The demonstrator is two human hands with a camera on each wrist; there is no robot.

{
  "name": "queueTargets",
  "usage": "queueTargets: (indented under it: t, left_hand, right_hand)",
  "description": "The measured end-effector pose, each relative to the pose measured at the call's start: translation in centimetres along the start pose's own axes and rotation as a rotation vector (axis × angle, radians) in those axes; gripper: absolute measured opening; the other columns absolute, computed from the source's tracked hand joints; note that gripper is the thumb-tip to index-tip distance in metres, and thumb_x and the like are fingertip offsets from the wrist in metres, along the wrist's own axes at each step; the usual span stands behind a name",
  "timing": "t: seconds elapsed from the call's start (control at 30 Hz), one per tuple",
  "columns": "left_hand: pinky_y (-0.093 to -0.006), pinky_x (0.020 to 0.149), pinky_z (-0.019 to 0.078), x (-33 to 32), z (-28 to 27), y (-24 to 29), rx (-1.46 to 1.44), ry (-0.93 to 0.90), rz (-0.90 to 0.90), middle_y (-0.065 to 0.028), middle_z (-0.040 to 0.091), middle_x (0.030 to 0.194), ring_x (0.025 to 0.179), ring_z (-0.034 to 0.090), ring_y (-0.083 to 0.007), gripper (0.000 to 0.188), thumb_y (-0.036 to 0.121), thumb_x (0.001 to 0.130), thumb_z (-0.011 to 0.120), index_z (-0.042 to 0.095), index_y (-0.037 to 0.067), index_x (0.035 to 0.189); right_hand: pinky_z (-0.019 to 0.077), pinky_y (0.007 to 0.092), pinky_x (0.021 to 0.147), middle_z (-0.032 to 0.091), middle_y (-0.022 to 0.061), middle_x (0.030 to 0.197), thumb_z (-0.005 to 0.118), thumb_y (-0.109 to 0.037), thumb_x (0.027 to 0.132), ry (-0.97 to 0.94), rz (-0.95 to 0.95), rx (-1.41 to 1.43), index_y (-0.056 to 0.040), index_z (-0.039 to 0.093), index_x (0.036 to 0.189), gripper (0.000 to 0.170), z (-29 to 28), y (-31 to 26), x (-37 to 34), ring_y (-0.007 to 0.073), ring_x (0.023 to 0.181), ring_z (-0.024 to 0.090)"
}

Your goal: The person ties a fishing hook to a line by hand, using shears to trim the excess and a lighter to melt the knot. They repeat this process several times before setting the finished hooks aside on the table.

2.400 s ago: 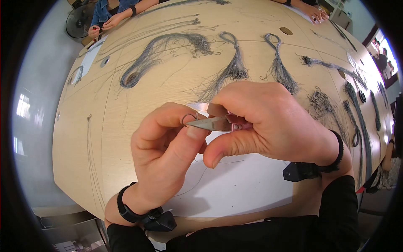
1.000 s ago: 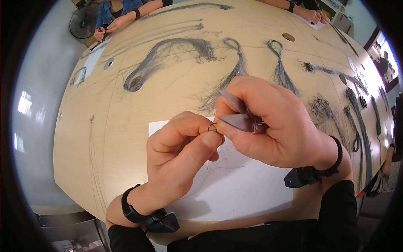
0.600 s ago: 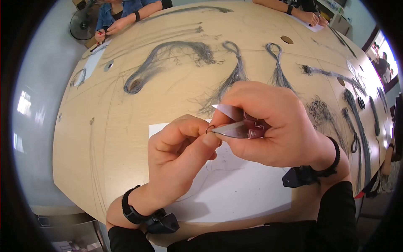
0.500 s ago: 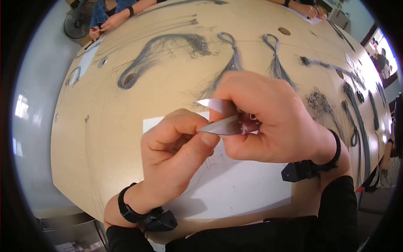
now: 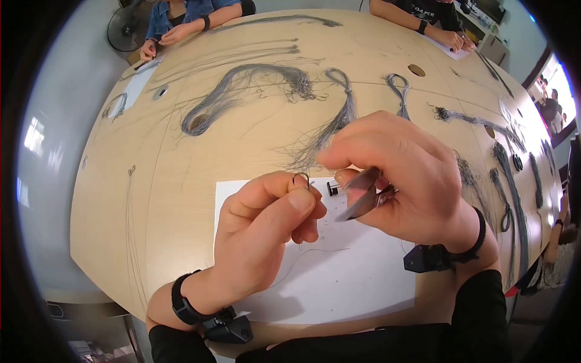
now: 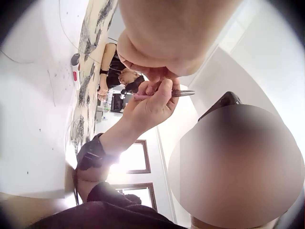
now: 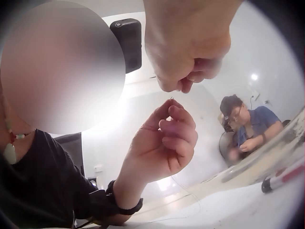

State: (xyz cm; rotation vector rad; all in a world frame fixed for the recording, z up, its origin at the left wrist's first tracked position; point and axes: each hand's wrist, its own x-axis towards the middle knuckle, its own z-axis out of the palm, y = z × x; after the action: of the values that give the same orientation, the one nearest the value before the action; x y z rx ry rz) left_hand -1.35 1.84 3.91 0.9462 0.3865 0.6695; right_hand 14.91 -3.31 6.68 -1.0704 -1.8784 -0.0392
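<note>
A small dark fish hook [image 5: 301, 174] rises from the pinched thumb and forefinger of my left hand [image 5: 263, 227], over the white paper [image 5: 363, 284]. Below that hand a thin line [image 5: 315, 249] curves across the paper. My right hand [image 5: 411, 175] grips small scissors [image 5: 361, 204] with pinkish handles. Their blades are parted, point down to the left, and stand clear of the hook. In the left wrist view a pointed blade [image 6: 185, 93] sticks out past the right hand's fingers. The right wrist view has my left hand [image 7: 164, 138] upright below the right hand.
Bundles of grey line with hooks [image 5: 296, 78] lie across the wooden table [image 5: 181, 224], some looped [image 5: 397, 91]. A white-and-red object with a dark end [image 7: 283, 180] lies on the paper. Two people sit at the far side, their hands [image 5: 181, 31] over papers.
My right hand has drawn the scissors back to the right, off the left fingertips, and the blades have tipped downward. The hook, hidden behind a blade half a second ago, now shows.
</note>
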Motion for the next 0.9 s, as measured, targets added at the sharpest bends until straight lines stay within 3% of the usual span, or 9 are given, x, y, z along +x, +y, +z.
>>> queueTargets:
  t: [0.4, 0.63, 0.7, 0.9]
  left_hand:
    - [-0.0207, 0.053, 0.0392, -0.32, -0.05, -0.01, -0.067, -0.056, -0.065, -0.0059, 0.056, 0.072, 0.058, 0.050, -0.0104, 0.010, 0.010, 0.078, 0.050, 0.055, 0.002, 0.083]
    - [-0.0200, 0.055, 0.0406, -0.55, 0.30, 0.13, -0.041, -0.085, -0.066, -0.0052, 0.055, 0.074, 0.061, 0.049, -0.0086, 0.009, 0.006, 0.079, 0.049, 0.054, 0.001, 0.084]
    - [-0.0199, 0.056, 0.0409, -0.55, 0.27, 0.05, -0.038, -0.102, -0.072, -0.0049, 0.055, 0.075, 0.062, 0.049, -0.0082, 0.009, 0.006, 0.079, 0.049, 0.054, 0.001, 0.084]
    - [-0.0197, 0.056, 0.0416, -0.67, 0.44, -0.15, 0.017, -0.101, -0.059, -0.0037, 0.054, 0.077, 0.065, 0.049, -0.0072, 0.008, 0.003, 0.078, 0.050, 0.054, 0.001, 0.084]
  right_hand:
    - [0.0429, 0.0234, 0.045, 0.056, 0.0083, 0.070, 0.067, -0.001, 0.055, 0.101, -0.304, -0.250, -0.0018, 0.055, 0.079, 0.026, 0.65, 0.49, -0.51, 0.0201, 0.055, 0.055]
    - [0.0396, 0.0231, 0.039, 0.054, 0.0088, 0.069, 0.065, -0.004, 0.056, 0.049, -0.365, -0.196, -0.0006, 0.053, 0.074, 0.022, 0.46, 0.78, -0.41, 0.0170, 0.048, 0.049]
    - [0.0375, 0.0235, 0.038, 0.052, 0.0080, 0.066, 0.061, -0.004, 0.060, -0.085, -0.356, -0.198, -0.0001, 0.051, 0.073, 0.017, 0.03, 0.66, -0.30, 0.0167, 0.046, 0.047]
    - [0.0356, 0.0241, 0.038, 0.049, 0.0075, 0.064, 0.057, -0.001, 0.062, -0.050, -0.307, -0.081, -0.0014, 0.049, 0.070, 0.011, 0.39, 0.80, -0.54, 0.0179, 0.046, 0.045]
